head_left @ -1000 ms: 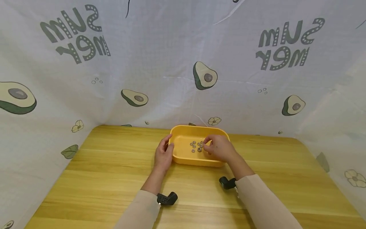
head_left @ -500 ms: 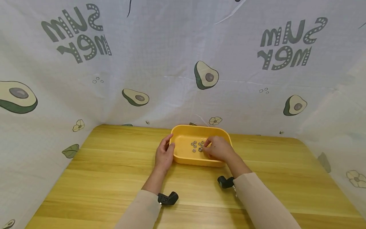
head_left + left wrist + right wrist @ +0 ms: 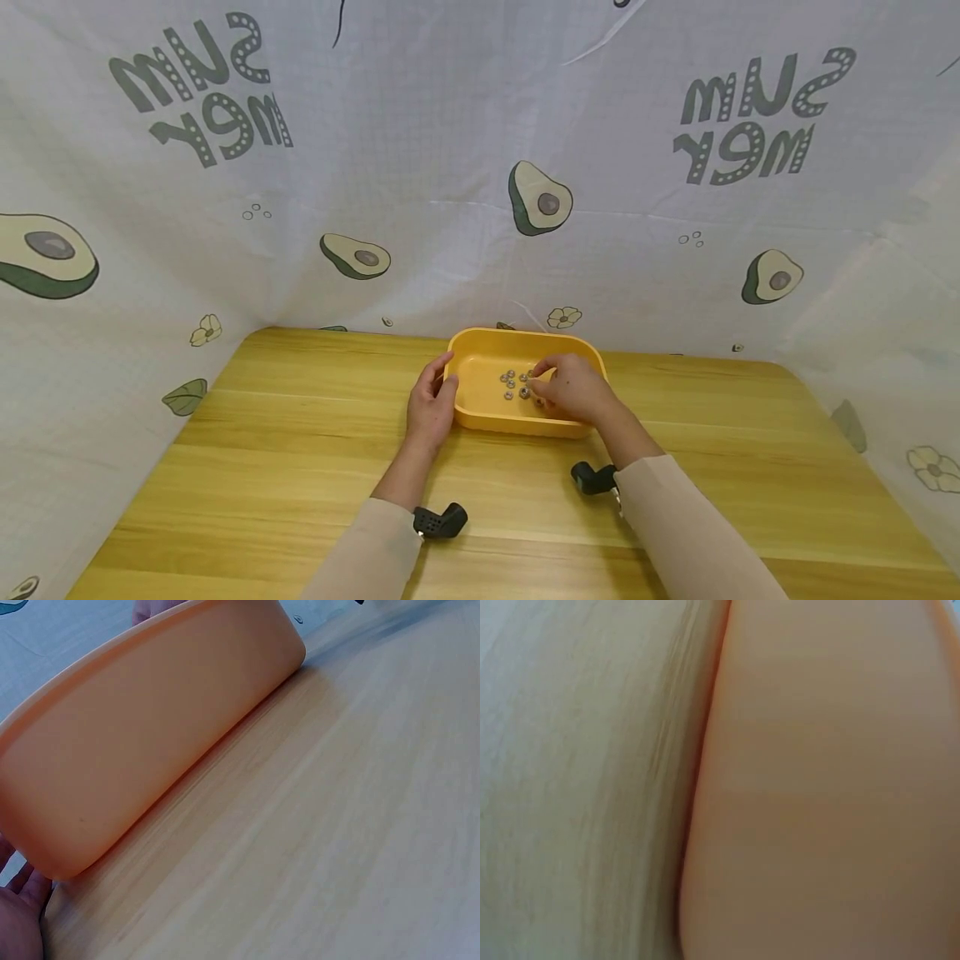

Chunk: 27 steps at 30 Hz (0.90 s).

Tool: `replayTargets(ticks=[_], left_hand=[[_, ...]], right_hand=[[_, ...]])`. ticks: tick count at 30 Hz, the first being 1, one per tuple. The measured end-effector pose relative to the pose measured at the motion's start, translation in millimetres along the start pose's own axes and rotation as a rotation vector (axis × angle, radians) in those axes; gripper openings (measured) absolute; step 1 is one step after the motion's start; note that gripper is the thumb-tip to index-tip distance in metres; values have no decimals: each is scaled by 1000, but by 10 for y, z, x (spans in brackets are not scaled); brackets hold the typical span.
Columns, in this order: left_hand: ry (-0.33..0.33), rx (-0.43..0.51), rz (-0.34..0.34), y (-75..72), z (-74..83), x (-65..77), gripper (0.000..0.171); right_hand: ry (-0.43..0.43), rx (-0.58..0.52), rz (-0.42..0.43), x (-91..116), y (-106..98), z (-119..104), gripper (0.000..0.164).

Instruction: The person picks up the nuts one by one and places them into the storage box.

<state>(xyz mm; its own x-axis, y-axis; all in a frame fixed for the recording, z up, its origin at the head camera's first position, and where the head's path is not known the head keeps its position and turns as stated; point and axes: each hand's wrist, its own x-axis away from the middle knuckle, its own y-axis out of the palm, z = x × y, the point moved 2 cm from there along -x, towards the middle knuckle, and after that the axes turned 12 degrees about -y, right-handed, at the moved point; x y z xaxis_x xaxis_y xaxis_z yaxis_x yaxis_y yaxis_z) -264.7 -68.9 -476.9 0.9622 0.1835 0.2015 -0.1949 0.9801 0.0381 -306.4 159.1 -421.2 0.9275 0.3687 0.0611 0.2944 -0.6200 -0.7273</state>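
Observation:
A yellow plastic tray stands on the wooden table, with several small metal nuts lying on its floor. One larger nut is among them. At the tray's left end my left hand holds the wall, thumb over the rim and fingers along the outside. My right hand reaches in from the right side; thumb and index finger pinch at a small nut, mostly hidden by the fingertips. Another nut lies below that hand. In the left wrist view, the tray's outer wall hides the nuts.
The wooden table extends around the tray. A white curtain printed with avocados hangs behind and at both sides. Black wrist cameras sit on both wrists. Tray wall and tabletop fill the right wrist view.
My right hand dipped toward the front of the tray, then rose back slightly to the nuts. A nut now shows beneath it, nearer the front wall. My left hand stays on the tray.

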Motion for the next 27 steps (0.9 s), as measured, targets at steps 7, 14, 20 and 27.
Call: replayTargets(ticks=[7,14,20,27], left_hand=[[-4,1,5,-3,3,-5,41],[0,10,15,-33,23,-3,41],[-2,31,6,-56,49,-7,42],[36,-50,-16,-233,188,-10,48]], right_hand=[[-44,23,47,39,-90,-120,28],[-79,16,76,143,-161,-303,32],[-94,34,105,332,-229,-415,33],[-76,101,149,559,-398,-317,35]])
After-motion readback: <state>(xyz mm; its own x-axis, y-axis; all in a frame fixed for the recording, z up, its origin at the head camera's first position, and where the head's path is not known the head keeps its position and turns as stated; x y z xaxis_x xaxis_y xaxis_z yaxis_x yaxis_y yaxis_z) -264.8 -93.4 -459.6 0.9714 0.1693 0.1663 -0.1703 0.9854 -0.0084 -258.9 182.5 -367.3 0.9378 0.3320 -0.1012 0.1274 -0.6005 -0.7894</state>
